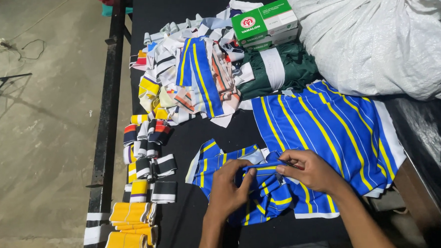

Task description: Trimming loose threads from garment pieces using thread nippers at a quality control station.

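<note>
Both hands are working a blue piece of fabric with yellow stripes (265, 194) on the black table (183, 225), left hand (229, 188) pinching one side, right hand (309, 170) gripping the other. Folded striped rib bands (144, 142) are sitting in a row along the left edge, a messy scrap pile (193, 75) is lying further back, with green boxes (265, 24) and a white sack (380, 32) beside it.

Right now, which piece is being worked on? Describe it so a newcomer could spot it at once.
On the black table, look at the near edge, just left of the big flat stack of blue fabric with yellow stripes. There the left hand and right hand pinch a small blue-and-yellow striped piece. Unlike the flat stack, it is crumpled.
</note>
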